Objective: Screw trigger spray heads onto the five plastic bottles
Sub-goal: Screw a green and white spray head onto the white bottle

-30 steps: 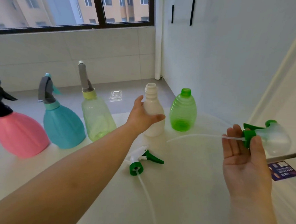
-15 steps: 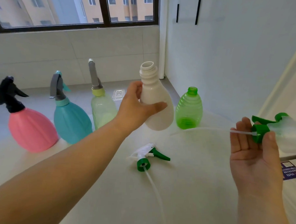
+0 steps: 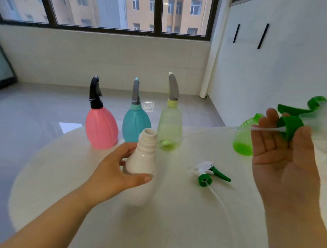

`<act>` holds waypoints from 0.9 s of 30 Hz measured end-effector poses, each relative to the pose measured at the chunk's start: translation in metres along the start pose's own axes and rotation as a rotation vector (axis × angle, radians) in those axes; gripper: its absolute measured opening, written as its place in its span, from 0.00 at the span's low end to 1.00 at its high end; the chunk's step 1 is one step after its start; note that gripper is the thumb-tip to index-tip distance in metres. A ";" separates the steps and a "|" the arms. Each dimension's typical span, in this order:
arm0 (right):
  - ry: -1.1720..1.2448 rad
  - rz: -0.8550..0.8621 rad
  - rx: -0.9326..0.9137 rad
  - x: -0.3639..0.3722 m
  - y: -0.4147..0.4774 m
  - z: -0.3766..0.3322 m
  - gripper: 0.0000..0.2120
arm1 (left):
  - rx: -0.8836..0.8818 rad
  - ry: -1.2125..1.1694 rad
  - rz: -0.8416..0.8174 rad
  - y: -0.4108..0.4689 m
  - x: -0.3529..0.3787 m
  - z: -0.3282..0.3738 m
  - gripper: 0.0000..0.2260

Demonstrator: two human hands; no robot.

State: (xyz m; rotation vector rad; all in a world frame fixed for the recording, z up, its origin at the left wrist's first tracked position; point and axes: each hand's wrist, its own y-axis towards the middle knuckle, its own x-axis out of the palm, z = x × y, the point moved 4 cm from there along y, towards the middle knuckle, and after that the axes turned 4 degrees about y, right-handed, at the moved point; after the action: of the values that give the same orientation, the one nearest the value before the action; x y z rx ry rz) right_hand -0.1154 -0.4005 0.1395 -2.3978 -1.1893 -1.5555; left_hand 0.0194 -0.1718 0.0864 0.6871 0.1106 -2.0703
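My left hand [image 3: 112,172] grips an open-necked white bottle [image 3: 143,160] near the middle of the round white table [image 3: 164,226]. My right hand [image 3: 285,156], palm up at the right, pinches a green and clear trigger spray head [image 3: 296,119] between thumb and fingers; its thin dip tube [image 3: 259,128] points left. A second green and white spray head [image 3: 208,173] lies on the table between my hands. Behind my right fingers stands a capless green bottle [image 3: 243,141], partly hidden. Pink [image 3: 101,127], teal [image 3: 135,125] and pale green [image 3: 170,129] bottles with heads on stand in a row behind.
The table's curved far edge runs just behind the bottle row, with grey tiled floor [image 3: 39,110] beyond and to the left. A white wall [image 3: 272,62] is close on the right. A window [image 3: 107,10] spans the back.
My left hand has brought the white bottle down and toward me, from raised near the green bottle to the table's middle. The view has swung right. My right hand still holds the spray head.
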 end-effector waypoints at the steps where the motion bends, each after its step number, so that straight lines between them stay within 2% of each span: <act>1: -0.001 -0.031 0.004 0.010 0.001 0.004 0.17 | 0.002 -0.010 0.009 -0.001 -0.004 -0.005 0.25; 8: -0.101 -0.113 0.104 0.068 0.011 0.033 0.16 | 0.035 -0.052 -0.003 0.001 -0.008 -0.021 0.25; 16: -0.321 -0.189 0.235 0.080 0.010 0.051 0.13 | 0.049 -0.099 0.000 0.001 -0.005 -0.021 0.24; 22: -0.797 -0.335 0.277 0.080 0.000 0.088 0.10 | 0.039 -0.095 -0.025 0.003 -0.002 -0.022 0.24; 27: -0.994 -0.435 0.425 0.078 -0.006 0.112 0.16 | 0.029 -0.119 -0.066 0.007 -0.001 -0.025 0.23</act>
State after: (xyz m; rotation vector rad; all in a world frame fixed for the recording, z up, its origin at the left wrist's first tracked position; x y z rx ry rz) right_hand -0.0182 -0.3043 0.1439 -2.6998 -1.9992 0.0548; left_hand 0.0361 -0.1664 0.0669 0.5828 0.0362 -2.1748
